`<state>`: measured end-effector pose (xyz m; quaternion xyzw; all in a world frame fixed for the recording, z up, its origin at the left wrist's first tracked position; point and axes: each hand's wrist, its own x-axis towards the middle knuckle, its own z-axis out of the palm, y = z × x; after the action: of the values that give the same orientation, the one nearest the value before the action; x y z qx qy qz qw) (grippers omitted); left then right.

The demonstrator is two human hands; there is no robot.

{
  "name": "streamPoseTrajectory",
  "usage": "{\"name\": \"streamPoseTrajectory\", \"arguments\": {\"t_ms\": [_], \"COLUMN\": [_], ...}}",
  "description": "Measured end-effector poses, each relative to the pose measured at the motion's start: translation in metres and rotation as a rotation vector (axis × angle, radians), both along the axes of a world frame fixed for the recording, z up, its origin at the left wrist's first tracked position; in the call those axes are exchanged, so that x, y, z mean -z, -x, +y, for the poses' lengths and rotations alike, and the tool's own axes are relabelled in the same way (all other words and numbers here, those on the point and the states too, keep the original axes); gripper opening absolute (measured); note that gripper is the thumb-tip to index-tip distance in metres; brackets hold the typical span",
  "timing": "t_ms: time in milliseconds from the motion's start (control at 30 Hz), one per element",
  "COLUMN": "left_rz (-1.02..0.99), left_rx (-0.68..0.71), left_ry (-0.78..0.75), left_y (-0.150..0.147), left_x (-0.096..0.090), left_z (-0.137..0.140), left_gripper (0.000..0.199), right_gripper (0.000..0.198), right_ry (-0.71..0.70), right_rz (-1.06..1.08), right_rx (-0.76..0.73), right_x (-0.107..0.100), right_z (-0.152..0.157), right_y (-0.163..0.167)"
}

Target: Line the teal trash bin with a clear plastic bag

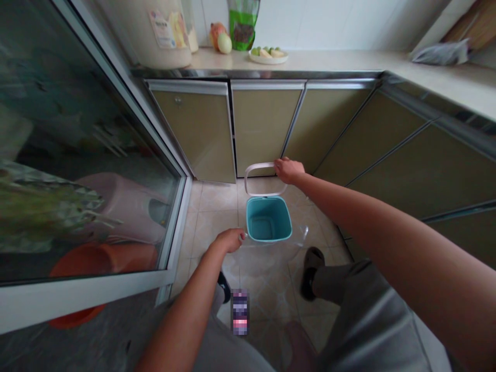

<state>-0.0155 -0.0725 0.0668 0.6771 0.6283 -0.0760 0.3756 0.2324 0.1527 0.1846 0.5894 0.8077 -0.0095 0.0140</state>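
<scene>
A teal square bin [268,221] stands on the tiled floor between my feet, its inside facing up. At its back edge, a pale open frame [258,166] is raised upright. My right hand [289,170] is closed around the frame's upper right corner. My left hand [231,239] is closed in a pinch beside the bin's front left corner. Thin clear plastic, apparently a bag [300,237], spreads from those fingers across the front of the bin to its right side. Its outline is faint against the tiles.
Low cabinets [267,124] run behind the bin and along the right. On the counter [329,59] are a plate of cut fruit [268,56], a green pouch [243,26] and a large container [166,36]. A glass door [96,129] borders the left. A blurred, pixelated object [239,311] appears below.
</scene>
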Motion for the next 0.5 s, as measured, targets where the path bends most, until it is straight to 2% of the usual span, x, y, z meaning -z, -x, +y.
{"name": "streamPoseTrajectory", "arguments": {"t_ms": [167, 500], "left_rz": [0.006, -0.027], "left_rx": [0.039, -0.012], "left_ry": [-0.035, -0.038], "left_y": [0.0017, 0.0001], "left_x": [-0.0001, 0.0049], "left_z": [0.0018, 0.0069], "left_gripper": [0.024, 0.018], "right_gripper": [0.059, 0.061], "right_ry": [0.018, 0.068], "right_rz": [-0.03, -0.061], "right_rx": [0.011, 0.009], "right_x": [0.0032, 0.0003], "right_z": [0.0029, 0.0028], "right_y": [-0.0014, -0.0047]}}
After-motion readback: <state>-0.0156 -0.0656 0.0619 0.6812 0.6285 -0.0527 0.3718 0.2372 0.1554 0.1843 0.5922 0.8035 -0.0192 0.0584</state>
